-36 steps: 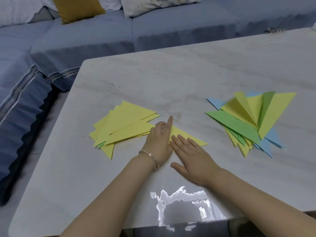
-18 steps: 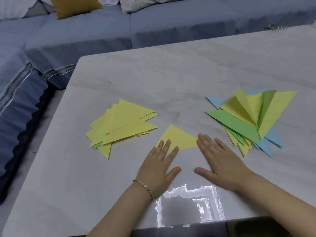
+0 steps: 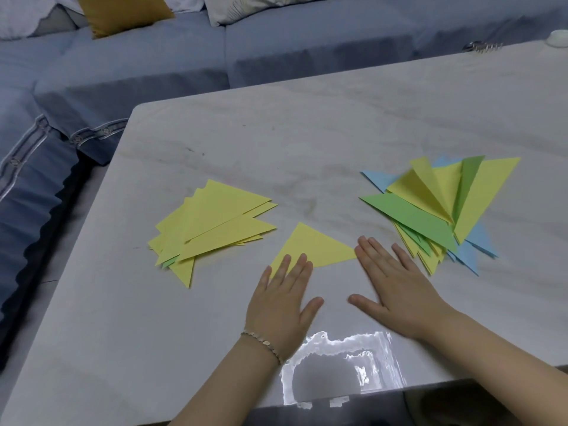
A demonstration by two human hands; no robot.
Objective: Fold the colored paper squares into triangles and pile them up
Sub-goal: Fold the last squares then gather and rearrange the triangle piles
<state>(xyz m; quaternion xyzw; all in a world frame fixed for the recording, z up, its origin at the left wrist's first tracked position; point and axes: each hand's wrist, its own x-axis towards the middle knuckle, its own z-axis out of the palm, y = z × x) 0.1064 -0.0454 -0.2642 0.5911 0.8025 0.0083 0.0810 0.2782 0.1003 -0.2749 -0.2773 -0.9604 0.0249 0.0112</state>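
Note:
A single folded yellow triangle (image 3: 313, 245) lies flat on the table between two piles. My left hand (image 3: 284, 298) lies flat with straight fingers, its fingertips resting on the triangle's near left corner. My right hand (image 3: 390, 285) lies flat on the table just right of the triangle's right tip, fingers straight, holding nothing. To the left sits a pile of yellow triangles (image 3: 212, 226) with a bit of green showing underneath. To the right sits a looser pile of yellow, green and blue triangles (image 3: 439, 210).
The pale marble table (image 3: 307, 142) has its left edge beside a blue sofa (image 3: 153, 72) with a mustard cushion (image 3: 123, 12). A metal clip (image 3: 481, 46) and a white object (image 3: 558, 36) lie at the far right edge. Glare marks the near edge.
Both hands pulled back toward me off the single triangle and flattened; the left moved from a pointing press on the fold to fingertips on the near corner, the right slid off to the right.

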